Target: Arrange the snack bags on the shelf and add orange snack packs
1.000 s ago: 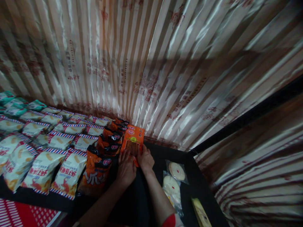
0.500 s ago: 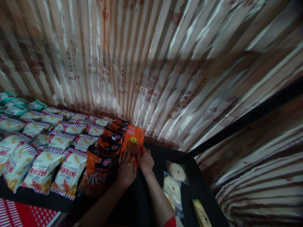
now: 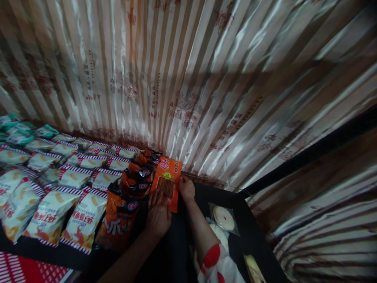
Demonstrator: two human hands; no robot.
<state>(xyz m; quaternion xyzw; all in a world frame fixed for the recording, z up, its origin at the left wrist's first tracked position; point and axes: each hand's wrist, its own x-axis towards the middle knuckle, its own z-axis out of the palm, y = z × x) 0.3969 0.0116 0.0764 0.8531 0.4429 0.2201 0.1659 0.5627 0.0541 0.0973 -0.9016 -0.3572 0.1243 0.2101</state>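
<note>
A flat orange snack packet [image 3: 173,179], with a picture of brown strips and a yellow badge, lies at the right end of the rows of bags. The fingers of my left hand [image 3: 159,216] rest flat over its lower left part, covering some of the picture. At the packet's right edge, my right hand [image 3: 187,190] has its fingers closed, seemingly pinching the border. Immediately left of the packet stand several orange-and-black snack bags [image 3: 118,224] in a column, close to my left hand.
White snack bags [image 3: 78,220] fill rows to the left, with green bags [image 3: 22,133] beyond. Clear-wrapped round flat items [image 3: 224,218] and a yellowish object [image 3: 253,269] lie on the dark surface at right. A red basket [image 3: 32,271] sits lower left; a striped curtain hangs behind.
My right hand has moved up and right from the packet's lower part to its right edge, uncovering more of the packet. My left hand stays over the lower left.
</note>
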